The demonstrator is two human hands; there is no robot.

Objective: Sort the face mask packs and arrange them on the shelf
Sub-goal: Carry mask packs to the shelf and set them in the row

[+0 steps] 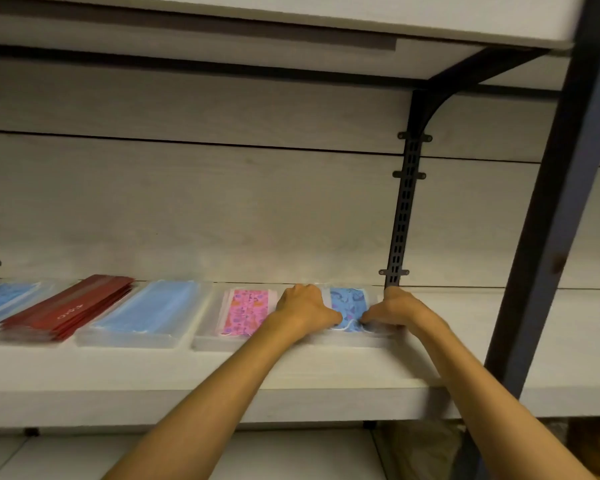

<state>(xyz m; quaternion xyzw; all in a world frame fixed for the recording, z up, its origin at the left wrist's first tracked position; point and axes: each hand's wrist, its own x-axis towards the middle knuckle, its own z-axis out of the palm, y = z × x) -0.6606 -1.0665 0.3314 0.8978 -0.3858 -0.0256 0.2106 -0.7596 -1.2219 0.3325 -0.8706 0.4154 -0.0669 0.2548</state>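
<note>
The left hand [303,308] and right hand [394,310] hide both sides of the blue patterned pack [347,304]; their fingertips are blurred. At far left, the plain blue pack [0,299] is cut off by the edge.

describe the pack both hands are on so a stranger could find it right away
On the white shelf, a row of mask packs runs left to right. The blue patterned pack is last on the right, just left of the black slotted rail, between the left hand and right hand. Its neighbour is pink; the other blue packs are plain.
</note>
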